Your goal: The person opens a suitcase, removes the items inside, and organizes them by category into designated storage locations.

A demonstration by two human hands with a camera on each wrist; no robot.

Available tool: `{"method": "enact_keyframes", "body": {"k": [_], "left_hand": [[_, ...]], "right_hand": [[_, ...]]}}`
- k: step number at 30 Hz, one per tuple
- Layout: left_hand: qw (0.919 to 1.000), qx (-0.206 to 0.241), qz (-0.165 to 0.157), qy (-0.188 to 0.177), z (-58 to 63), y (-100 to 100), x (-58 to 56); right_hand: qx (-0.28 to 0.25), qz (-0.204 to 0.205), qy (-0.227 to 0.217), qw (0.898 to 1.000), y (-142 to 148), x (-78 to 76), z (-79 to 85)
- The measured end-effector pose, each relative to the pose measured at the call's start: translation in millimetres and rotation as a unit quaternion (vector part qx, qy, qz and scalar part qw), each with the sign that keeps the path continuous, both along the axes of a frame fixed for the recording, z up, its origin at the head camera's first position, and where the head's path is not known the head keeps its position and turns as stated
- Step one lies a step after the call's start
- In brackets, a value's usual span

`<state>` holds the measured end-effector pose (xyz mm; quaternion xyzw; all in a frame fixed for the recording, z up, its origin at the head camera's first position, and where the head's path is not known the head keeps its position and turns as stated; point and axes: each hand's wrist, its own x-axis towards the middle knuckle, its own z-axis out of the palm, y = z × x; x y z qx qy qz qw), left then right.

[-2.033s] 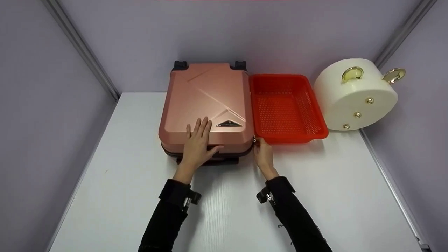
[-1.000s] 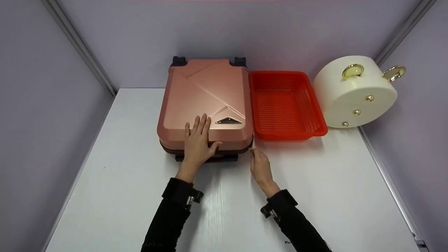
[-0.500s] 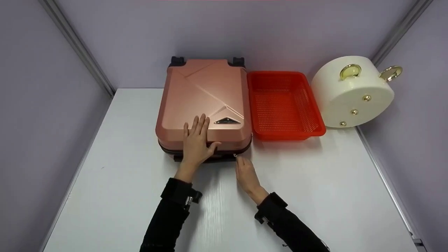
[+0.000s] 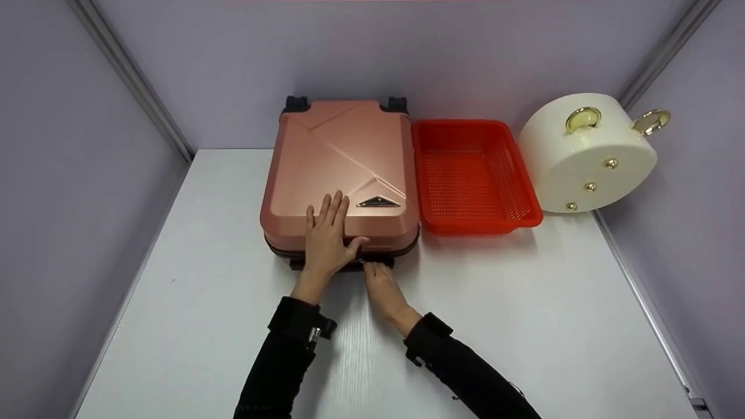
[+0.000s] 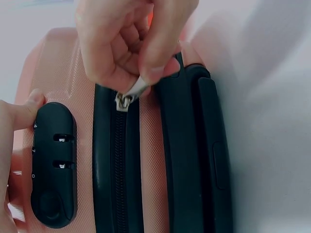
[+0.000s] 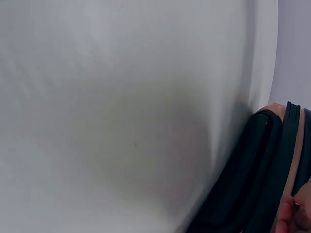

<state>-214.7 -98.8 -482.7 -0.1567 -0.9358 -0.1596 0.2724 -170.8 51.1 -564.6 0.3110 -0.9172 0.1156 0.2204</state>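
A rose-pink hard-shell suitcase (image 4: 343, 157) lies flat on the white table, its wheels toward the back wall. My left hand (image 4: 327, 241) rests on its lid near the front edge, fingers straight and thumb spread. At the front side, my right hand (image 4: 384, 290) pinches a silver zipper pull (image 5: 137, 88) between thumb and finger. The slider sits on the black zipper (image 5: 120, 165), whose teeth are meshed on the near side in the left wrist view. A black combination lock (image 5: 54, 165) is set beside the zipper, with the left thumb touching its end.
Right of the suitcase stands a red perforated plastic basket (image 4: 474, 227). Beyond it, a white round case (image 4: 593, 157) with gold ring handles and gold studs leans near the right wall. A black carry handle (image 5: 182, 160) runs along the suitcase's front side.
My right hand has drawn the zipper pull from the suitcase's right side round the front corner and leftward along the front. The left hand has stayed on the lid.
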Motion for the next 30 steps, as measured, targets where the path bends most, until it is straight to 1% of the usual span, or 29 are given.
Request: {"method": "enact_keyframes", "body": {"k": [3, 7, 10, 13, 15, 17, 20, 22, 23, 26, 28, 30], "left_hand": [[1.0, 0.001, 0.002, 0.0, -1.0, -2.1, 0.5], [1.0, 0.006, -0.002, 0.0, -2.5, -3.2, 1.9], [0.9999, 0.014, -0.003, -0.001, -3.7, -2.8, 4.2], [0.9997, 0.026, 0.0, 0.0, -4.4, -0.8, 7.0], [0.9994, 0.034, 0.002, 0.001, -5.0, 1.7, 8.9], [0.9989, 0.046, 0.002, 0.005, -5.7, 5.3, 11.6], [0.9964, 0.08, -0.004, 0.028, -9.6, 11.5, 17.0], [0.9914, 0.116, -0.016, 0.058, -14.3, 16.8, 22.1], [0.9875, 0.135, -0.023, 0.077, -17.3, 19.7, 25.1], [0.9725, 0.189, -0.035, 0.131, -28.2, 29.9, 35.0], [0.9641, 0.214, -0.024, 0.155, -37.1, 36.8, 42.1], [0.9582, 0.238, -0.006, 0.159, -46.5, 43.4, 48.0]], "right_hand": [[0.002, -0.001, -0.007, 1.0, -3.2, -1.1, -1.4], [-0.038, 0.01, -0.038, 0.999, -1.2, -2.0, -1.0], [-0.049, 0.016, -0.068, 0.996, 3.8, -1.1, 5.1], [-0.037, 0.019, -0.092, 0.995, 11.2, 0.6, 17.3], [-0.041, 0.027, -0.093, 0.994, 17.7, 1.0, 27.8], [-0.06, 0.039, -0.079, 0.994, 24.5, 0.2, 40.3], [-0.104, 0.056, -0.035, 0.992, 33.7, -4.3, 61.7], [-0.131, 0.06, -0.005, 0.989, 38.0, -8.7, 77.8], [-0.141, 0.06, 0.009, 0.988, 39.8, -11.6, 85.4], [-0.168, 0.058, 0.036, 0.983, 42.9, -21.3, 106.1], [-0.178, 0.055, 0.049, 0.981, 43.1, -28.1, 116.1], [-0.185, 0.056, 0.058, 0.979, 41.5, -35.2, 123.6]]}}
